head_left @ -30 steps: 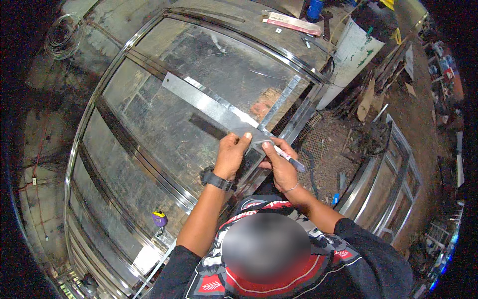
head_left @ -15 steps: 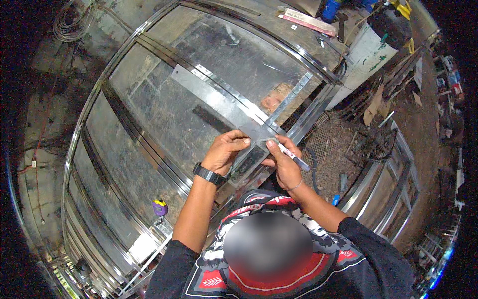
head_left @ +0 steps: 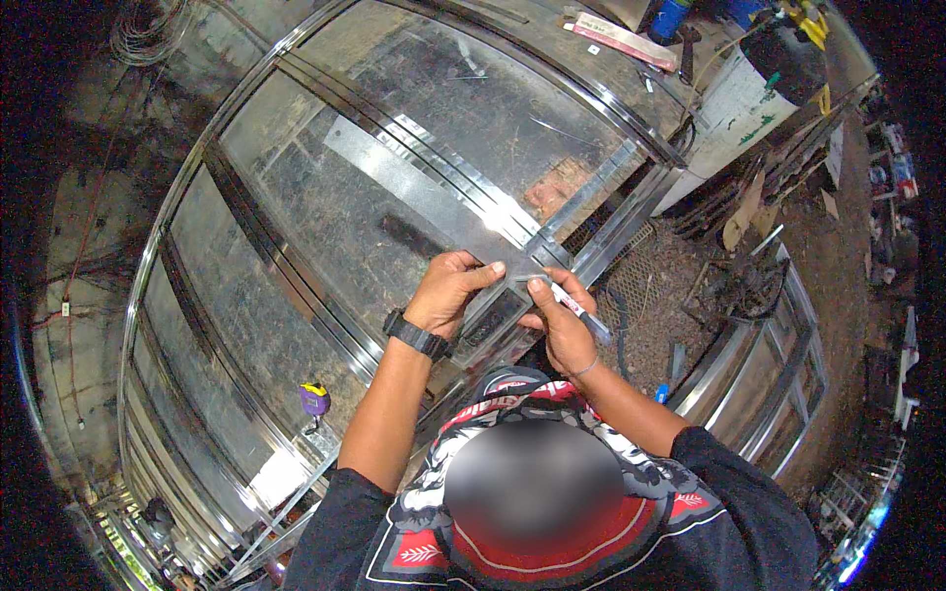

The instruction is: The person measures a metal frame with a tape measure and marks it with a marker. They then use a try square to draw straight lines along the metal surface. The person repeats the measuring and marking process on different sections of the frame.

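Below, a large frame of shiny metal bars and glass panes [head_left: 325, 227] is seen in a cluttered workshop. A flat metal strip [head_left: 424, 192] is pressed by the left hand [head_left: 448, 291]; a marker pen [head_left: 579, 310] is gripped in the right hand [head_left: 562, 330], just beside.

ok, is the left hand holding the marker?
No, the marker is in the right hand; the left hand presses its fingers on the flat metal strip.
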`<state>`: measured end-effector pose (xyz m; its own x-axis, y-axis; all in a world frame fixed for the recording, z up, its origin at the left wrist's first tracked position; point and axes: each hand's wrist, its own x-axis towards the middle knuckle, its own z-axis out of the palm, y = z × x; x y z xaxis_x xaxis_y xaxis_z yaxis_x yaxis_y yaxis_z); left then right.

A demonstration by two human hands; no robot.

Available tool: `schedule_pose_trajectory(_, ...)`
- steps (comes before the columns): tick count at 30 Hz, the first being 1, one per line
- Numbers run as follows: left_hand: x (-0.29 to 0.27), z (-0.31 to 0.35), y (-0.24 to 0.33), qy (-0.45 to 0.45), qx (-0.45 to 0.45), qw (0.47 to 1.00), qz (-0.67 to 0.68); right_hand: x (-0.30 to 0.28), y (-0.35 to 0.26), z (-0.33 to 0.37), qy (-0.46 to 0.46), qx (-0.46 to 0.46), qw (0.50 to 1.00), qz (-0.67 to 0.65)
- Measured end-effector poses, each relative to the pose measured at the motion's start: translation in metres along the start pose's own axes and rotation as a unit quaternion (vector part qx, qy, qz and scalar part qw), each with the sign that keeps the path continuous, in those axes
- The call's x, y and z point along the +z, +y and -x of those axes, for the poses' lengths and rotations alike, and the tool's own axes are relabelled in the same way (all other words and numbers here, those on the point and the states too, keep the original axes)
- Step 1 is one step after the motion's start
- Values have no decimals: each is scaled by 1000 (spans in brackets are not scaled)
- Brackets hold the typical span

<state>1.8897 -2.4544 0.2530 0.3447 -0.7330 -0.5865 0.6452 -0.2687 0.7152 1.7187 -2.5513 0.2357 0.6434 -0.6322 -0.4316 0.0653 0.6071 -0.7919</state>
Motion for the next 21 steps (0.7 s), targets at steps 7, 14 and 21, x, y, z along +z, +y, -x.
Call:
schedule_pose_trajectory(7,1,-3,-3,-6,5,1000,1,1,3,2,2,-3,1000,12)
schedule_pose_trajectory(14,27,8,9,89,77,972,-205,1,2,1,10,-9,1000,7)
schedule_pose_trajectory(21,18,-5,-14,16,132,984,-116,2,4,2,21,-9,1000,-1)
